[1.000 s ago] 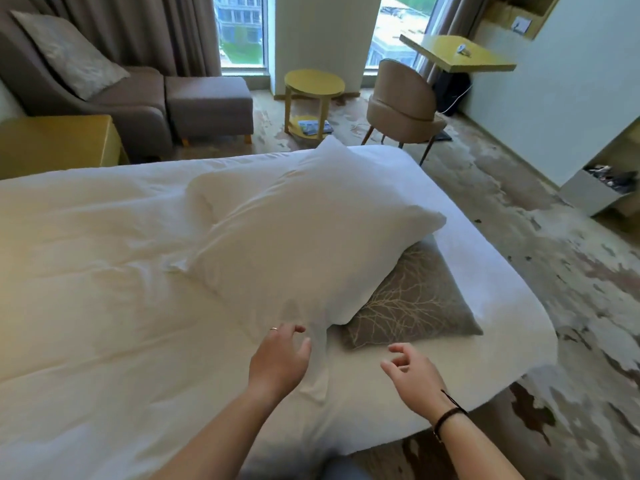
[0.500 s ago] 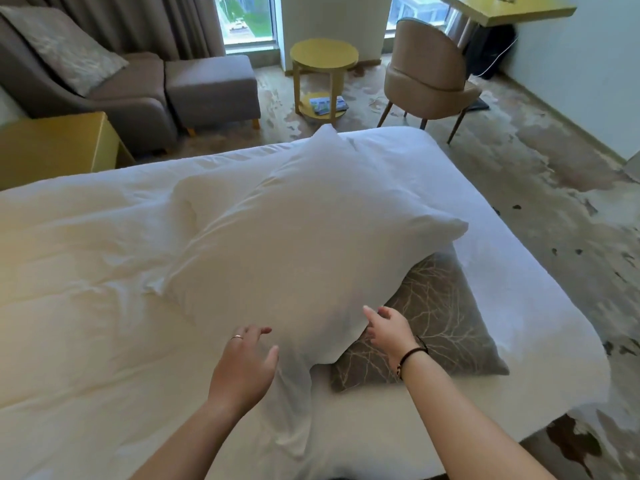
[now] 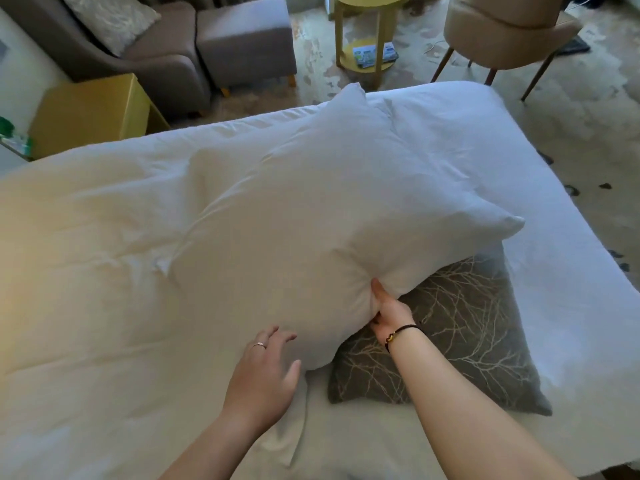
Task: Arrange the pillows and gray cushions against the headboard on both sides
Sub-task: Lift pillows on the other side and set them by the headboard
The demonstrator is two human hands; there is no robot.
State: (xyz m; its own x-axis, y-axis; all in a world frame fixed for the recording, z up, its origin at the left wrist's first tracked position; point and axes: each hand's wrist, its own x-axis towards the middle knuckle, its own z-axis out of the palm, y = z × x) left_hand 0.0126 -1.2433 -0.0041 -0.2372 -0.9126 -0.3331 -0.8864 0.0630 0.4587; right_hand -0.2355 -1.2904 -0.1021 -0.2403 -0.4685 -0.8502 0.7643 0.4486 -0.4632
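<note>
You're picking up the pillow (image 3: 329, 216), mid-bed, lying over the cushion (image 3: 460, 327).
Right hand (image 3: 388, 311) grips its near edge; left hand (image 3: 266, 379) is released beside it. Next: get left grip, lift, carry to headboard.

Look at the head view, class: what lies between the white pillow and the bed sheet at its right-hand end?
A gray cushion with a branch pattern lies there, partly under the white pillow, on the bed sheet.
</note>
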